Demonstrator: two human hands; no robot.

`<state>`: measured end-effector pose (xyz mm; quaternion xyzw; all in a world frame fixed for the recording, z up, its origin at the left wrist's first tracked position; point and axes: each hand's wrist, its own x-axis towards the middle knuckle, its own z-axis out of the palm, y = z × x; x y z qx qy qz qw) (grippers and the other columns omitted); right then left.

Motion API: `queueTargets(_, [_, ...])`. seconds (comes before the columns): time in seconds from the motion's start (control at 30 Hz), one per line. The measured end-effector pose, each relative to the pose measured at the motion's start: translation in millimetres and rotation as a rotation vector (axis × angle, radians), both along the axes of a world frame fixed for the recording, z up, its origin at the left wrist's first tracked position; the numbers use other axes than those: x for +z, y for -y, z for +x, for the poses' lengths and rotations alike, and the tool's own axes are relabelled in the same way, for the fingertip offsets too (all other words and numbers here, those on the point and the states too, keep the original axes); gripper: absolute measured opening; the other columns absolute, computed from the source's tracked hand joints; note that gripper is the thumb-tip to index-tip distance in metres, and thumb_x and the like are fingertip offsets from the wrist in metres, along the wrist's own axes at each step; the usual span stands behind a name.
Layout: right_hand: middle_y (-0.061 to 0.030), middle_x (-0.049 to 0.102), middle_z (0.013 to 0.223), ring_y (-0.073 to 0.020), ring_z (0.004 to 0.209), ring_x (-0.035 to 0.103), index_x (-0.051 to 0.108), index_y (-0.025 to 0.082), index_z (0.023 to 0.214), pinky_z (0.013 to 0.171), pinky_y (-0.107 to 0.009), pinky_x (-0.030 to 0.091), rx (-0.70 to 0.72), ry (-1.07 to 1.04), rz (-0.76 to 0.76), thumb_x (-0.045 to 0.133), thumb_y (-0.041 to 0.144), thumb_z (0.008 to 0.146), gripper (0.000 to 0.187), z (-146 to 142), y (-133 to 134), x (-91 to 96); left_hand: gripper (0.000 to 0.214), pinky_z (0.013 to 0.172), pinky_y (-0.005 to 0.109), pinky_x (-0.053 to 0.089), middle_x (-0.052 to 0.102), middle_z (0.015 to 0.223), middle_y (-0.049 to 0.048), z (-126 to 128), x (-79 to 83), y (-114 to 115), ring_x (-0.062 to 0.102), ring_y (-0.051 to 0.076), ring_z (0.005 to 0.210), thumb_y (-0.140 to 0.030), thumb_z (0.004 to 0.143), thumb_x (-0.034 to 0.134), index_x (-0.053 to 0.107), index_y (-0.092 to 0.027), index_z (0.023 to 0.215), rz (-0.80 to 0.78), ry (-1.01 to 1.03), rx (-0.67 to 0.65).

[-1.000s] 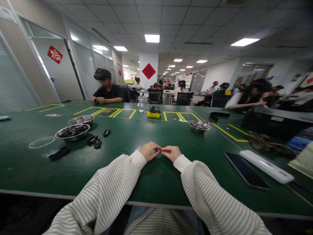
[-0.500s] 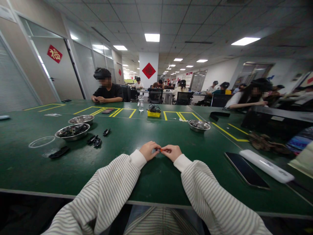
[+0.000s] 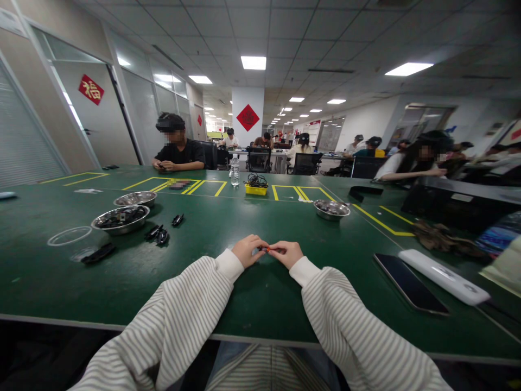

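My left hand [image 3: 247, 251] and my right hand [image 3: 287, 253] meet over the green table [image 3: 260, 309], in the middle of the head view. Between their fingertips is a small dark and orange part [image 3: 265, 249], too small and too covered by the fingers to name. Both hands are closed in a pinch on it, the left at its dark end, the right at its orange end. To the left lie several black plastic pieces [image 3: 161, 236], and behind them stands a metal bowl [image 3: 121, 220] full of similar dark pieces.
A second metal bowl [image 3: 135, 199] and a clear plastic cup [image 3: 70, 237] are at the left. Another bowl [image 3: 331, 210] stands at right. A phone [image 3: 410, 283] and white power strip [image 3: 443, 277] lie near my right arm. A bottle [image 3: 235, 170] and yellow box [image 3: 256, 189] stand farther back.
Almost nothing differs. Both hands stay in place on the small part, with at most a slight shift of the fingertips around its orange end.
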<state>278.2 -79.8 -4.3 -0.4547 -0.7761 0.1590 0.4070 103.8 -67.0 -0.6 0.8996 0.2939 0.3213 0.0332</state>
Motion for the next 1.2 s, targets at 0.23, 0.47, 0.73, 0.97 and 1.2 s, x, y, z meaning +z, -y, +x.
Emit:
queueTargets(0.23, [-0.0045,0.064,0.068,-0.0131,0.056,0.058,0.065,0.016,0.074,0.053,-0.022,0.046,0.031,-0.092,-0.074,0.057,0.024,0.061,0.017,0.7,-2.2,-1.7,0.018,0.071,0.025,0.038,0.053,0.079,0.0028,-0.7,2.7,2.0,0.046,0.012,0.075,-0.024,0.075,0.042,0.053,-0.019,0.089,-0.002,0.007,0.008])
queueTargets(0.47, [-0.0057,0.064,0.065,-0.014,0.055,0.059,0.064,0.012,0.073,0.055,-0.024,0.048,0.088,-0.201,-0.181,0.054,0.024,0.063,0.019,-0.4,-5.5,-5.2,0.019,0.069,0.025,0.038,0.052,0.076,0.0016,0.6,-0.1,1.1,0.046,0.012,0.073,-0.023,0.073,0.044,0.051,-0.018,0.091,-0.035,-0.002,0.006])
queueTargets(0.73, [-0.0044,0.062,0.06,-0.0127,0.05,0.058,0.058,0.012,0.067,0.052,-0.023,0.048,0.074,-0.285,-0.245,0.055,0.026,0.061,0.015,-2.5,-5.6,-5.1,0.02,0.072,0.024,0.038,0.053,0.079,0.0027,1.2,1.8,4.1,0.046,0.012,0.077,-0.025,0.075,0.041,0.053,-0.018,0.09,-0.026,-0.021,-0.028])
queueTargets(0.97, [-0.0042,0.06,0.058,-0.0113,0.049,0.056,0.057,0.013,0.066,0.051,-0.022,0.046,0.045,-0.171,-0.276,0.051,0.03,0.065,0.019,-3.0,-7.0,-7.9,0.02,0.072,0.024,0.038,0.054,0.082,0.0026,-4.8,-3.5,-10.2,0.046,0.012,0.077,-0.025,0.075,0.041,0.055,-0.019,0.088,0.005,-0.102,0.064])
queueTargets(1.2, [-0.0056,0.061,0.06,-0.0117,0.051,0.057,0.058,0.012,0.067,0.051,-0.022,0.045,0.049,-0.109,-0.284,0.05,0.029,0.065,0.019,-4.6,-4.8,-6.4,0.018,0.071,0.025,0.038,0.054,0.082,0.0043,-63.5,1.3,-49.5,0.046,0.015,0.079,-0.021,0.072,0.042,0.057,-0.02,0.082,0.013,-0.225,0.589])
